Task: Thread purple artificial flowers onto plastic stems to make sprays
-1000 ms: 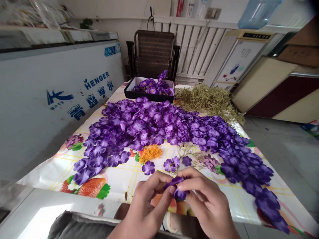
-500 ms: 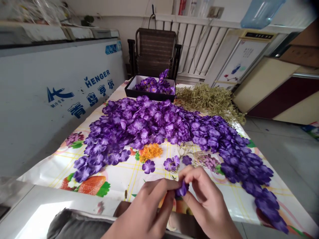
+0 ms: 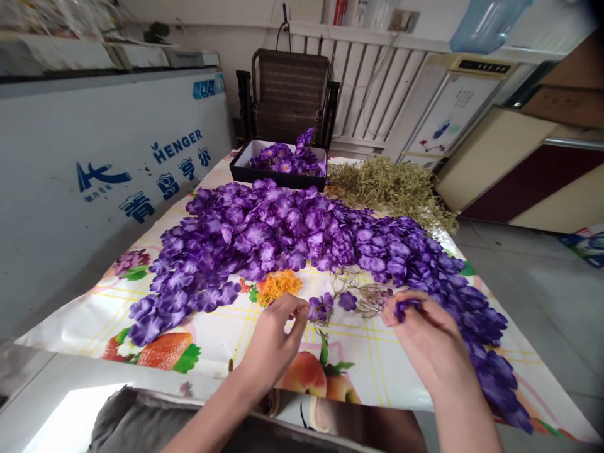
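My right hand [image 3: 425,333] is closed on a purple artificial flower petal [image 3: 404,308], just above the tablecloth at the right. Closer to the middle, my left hand [image 3: 276,336] has its thumb and forefinger drawn together; whether anything is between them is hidden. Its fingertips are beside an assembled purple flower [image 3: 321,307] lying on the cloth. A single purple petal [image 3: 348,301] lies between the hands, close to some thin greenish stems [image 3: 365,296]. Small orange flower centers [image 3: 280,286] form a little heap beyond my left hand.
A large pile of purple petals [image 3: 264,233] arcs across the table. Behind it stand a black box [image 3: 274,179] of finished flowers and a heap of dry green stems [image 3: 387,182]. The patterned tablecloth [image 3: 226,340] covers the table. A white freezer [image 3: 141,151] flanks the left side.
My hands were together over a purple flower piece; now they are apart. The right has moved right with purple petal in it, the left leftward and forward, over where a loose petal lay.
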The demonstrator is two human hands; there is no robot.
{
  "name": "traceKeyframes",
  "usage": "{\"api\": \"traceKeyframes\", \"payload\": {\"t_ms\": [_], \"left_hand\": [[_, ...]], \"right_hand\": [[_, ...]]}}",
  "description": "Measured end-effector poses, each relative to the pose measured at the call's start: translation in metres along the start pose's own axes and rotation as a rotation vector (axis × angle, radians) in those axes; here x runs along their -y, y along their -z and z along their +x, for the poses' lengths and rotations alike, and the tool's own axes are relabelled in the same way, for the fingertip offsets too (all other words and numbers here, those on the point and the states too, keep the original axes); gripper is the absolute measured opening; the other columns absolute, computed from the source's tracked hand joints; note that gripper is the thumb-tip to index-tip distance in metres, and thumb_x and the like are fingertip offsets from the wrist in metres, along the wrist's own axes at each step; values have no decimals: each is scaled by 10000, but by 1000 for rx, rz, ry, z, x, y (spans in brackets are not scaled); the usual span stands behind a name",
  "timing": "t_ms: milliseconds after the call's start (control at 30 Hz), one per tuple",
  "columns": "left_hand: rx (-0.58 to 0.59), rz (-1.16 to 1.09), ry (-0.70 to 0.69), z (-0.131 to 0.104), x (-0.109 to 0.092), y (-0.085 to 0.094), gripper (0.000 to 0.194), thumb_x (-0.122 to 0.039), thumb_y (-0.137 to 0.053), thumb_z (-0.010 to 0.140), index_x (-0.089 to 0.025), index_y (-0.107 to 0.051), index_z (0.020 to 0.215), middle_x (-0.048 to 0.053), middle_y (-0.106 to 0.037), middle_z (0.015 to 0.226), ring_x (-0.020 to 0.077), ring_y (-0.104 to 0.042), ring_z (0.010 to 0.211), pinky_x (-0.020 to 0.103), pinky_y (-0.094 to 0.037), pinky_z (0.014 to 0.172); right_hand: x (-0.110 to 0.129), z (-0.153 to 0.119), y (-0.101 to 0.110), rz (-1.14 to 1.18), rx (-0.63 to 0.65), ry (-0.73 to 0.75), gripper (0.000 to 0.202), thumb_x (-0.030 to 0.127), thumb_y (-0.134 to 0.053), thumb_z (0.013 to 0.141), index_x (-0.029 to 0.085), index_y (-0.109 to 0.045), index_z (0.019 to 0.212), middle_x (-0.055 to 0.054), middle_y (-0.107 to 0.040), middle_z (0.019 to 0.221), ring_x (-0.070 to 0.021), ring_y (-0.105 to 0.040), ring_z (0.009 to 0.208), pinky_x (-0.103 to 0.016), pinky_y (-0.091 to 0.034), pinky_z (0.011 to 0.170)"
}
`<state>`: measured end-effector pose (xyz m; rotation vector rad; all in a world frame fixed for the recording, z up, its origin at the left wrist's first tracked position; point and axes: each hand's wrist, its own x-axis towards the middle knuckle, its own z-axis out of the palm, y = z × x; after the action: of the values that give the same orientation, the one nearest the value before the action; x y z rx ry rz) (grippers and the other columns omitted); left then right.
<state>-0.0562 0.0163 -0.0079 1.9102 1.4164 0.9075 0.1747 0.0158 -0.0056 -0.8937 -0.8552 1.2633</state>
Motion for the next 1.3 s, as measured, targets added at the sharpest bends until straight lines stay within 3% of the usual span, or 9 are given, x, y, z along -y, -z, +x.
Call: {"api": "traceKeyframes", "payload": {"t_ms": [167, 267, 400, 567, 733, 800, 967, 1100, 1300], "left_hand": [[109, 177, -227, 1, 2, -11, 135, -191, -533, 889, -171, -646, 959, 84, -663, 943, 216, -615, 885, 360, -496, 805], [147, 263, -198, 4, 3, -19, 186, -188, -489, 912, -169, -654, 997, 92, -671, 969, 218, -640, 853, 355, -503, 783], [161, 286, -89, 9, 4, -27, 200, -141, -477, 898, -143, -671, 946, 93, -672, 862, 197, -641, 665, 304, -491, 614], [144, 169, -50, 5, -2, -20, 183, -194, -459, 932, -162, -616, 845, 30, -654, 750, 136, -590, 645, 227, -447, 596], [152, -211, -35, -13, -21, -7, 219, -308, -402, 965, -175, -502, 823, -21, -539, 626, 103, -469, 525, 201, -362, 490], [188, -286, -59, -21, -28, -4, 202, -304, -402, 968, -180, -505, 846, -14, -547, 656, 108, -481, 561, 206, -368, 519], [214, -291, -107, -33, -36, 1, 147, -257, -431, 963, -193, -553, 915, 17, -617, 762, 130, -546, 683, 226, -413, 638], [191, -330, -157, -34, -37, 1, 116, -231, -455, 956, -207, -567, 941, 15, -631, 787, 124, -554, 685, 221, -411, 641], [203, -302, -100, -36, -33, -4, 146, -252, -445, 962, -213, -572, 900, 12, -620, 764, 130, -551, 679, 229, -411, 634]], "right_hand": [[-3, 0, -6, 17, -60, -62, 133, 290, -805, 684, 233, -760, 795, -15, -683, 743, -134, -602, 612, -270, -499, 560], [-5, -3, -9, -15, -2, -94, 108, 278, -767, 735, 241, -754, 835, -12, -699, 754, -131, -611, 609, -280, -507, 599], [-5, -7, -17, -98, 41, -153, 127, 246, -760, 740, 208, -739, 860, -11, -706, 709, -143, -625, 607, -285, -513, 621], [2, -13, -22, -168, 135, -153, 111, 255, -748, 757, 206, -681, 831, 2, -704, 702, -141, -647, 622, -256, -512, 618], [14, -26, -29, -205, 277, -73, 105, 252, -720, 784, 211, -638, 733, -4, -700, 738, -149, -652, 671, -264, -518, 626], [17, -32, -34, -233, 327, -40, 94, 241, -685, 811, 210, -632, 741, -16, -698, 761, -158, -654, 715, -272, -514, 655], [25, -41, -43, -311, 440, 54, 170, 81, -586, 829, 231, -648, 779, -1, -667, 829, -147, -643, 795, -250, -489, 710], [32, -43, -47, -432, 439, 130, 259, 7, -552, 818, 246, -645, 781, 11, -634, 902, -128, -621, 863, -221, -475, 752], [33, -42, -48, -563, 474, 105, 288, -40, -496, 810, 231, -590, 784, 5, -624, 955, -137, -615, 930, -246, -467, 817]]}}
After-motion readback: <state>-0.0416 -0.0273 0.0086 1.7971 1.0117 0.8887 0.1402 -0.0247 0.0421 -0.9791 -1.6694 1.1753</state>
